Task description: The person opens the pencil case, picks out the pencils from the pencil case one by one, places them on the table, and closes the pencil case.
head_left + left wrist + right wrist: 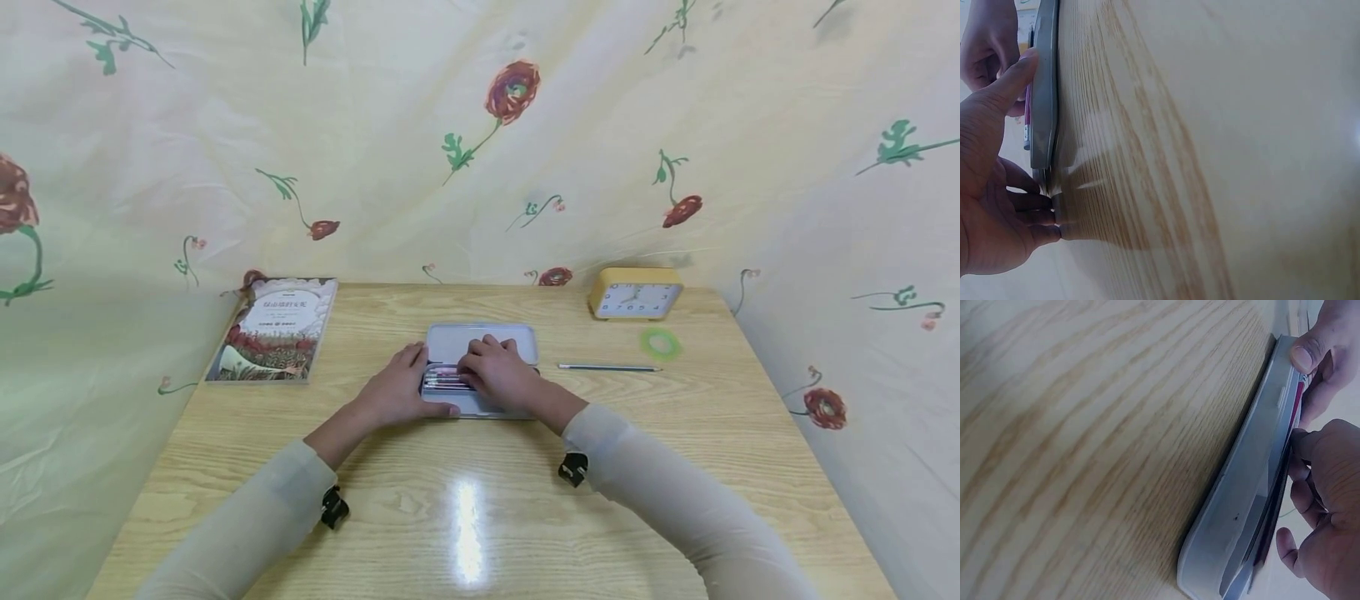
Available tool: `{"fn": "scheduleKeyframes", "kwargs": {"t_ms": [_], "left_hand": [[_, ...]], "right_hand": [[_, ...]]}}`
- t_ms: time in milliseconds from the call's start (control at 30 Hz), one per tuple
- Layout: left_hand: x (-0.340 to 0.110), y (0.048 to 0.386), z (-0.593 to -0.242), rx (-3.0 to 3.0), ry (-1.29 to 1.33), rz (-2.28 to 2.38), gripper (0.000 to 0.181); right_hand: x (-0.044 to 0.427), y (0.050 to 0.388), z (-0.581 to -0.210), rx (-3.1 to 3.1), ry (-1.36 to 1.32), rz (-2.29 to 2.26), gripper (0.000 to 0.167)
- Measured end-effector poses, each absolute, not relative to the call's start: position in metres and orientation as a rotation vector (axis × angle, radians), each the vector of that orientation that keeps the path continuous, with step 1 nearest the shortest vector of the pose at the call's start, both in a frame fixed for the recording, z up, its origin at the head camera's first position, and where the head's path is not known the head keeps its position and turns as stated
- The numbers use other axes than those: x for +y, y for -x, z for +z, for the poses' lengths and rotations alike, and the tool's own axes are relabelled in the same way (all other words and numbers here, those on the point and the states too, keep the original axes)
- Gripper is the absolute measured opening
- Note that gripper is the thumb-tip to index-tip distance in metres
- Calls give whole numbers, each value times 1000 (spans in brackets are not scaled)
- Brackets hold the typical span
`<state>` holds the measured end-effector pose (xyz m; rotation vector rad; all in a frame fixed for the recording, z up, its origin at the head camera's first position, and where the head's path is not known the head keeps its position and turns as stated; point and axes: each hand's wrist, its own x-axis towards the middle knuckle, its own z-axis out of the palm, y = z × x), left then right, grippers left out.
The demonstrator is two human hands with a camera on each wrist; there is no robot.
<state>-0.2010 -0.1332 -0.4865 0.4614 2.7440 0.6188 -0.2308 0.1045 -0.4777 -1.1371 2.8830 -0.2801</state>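
A grey pencil case [483,406] lies on the table with its lid [444,335] swung back. Several pencils [442,380] lie inside. My left hand [393,392] grips the case's left end, its thumb [1021,72] on the front rim and its other fingers around the end. Over the case, my right hand [498,375] has its fingers bent down among the pencils. The right wrist view shows that hand's thumb and index finger pinching a dark pencil [1274,515], which slants over the front wall of the case. Part of the contents is hidden beneath the right hand.
Right of the case lies a single pencil [609,367]. Beyond it are a green roll of tape [661,332] and a yellow alarm clock [637,293]. A book [273,332] lies at the back left. A floral curtain [390,150] surrounds the wooden table [405,517].
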Motion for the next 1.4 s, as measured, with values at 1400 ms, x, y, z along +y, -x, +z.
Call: {"fn": "scheduleKeyframes", "kwargs": {"t_ms": [1400], "left_hand": [[-133,202,-493,2752,-466,629,138]], "right_hand": [[185,227,-468,3220,1391,-118,11]]}}
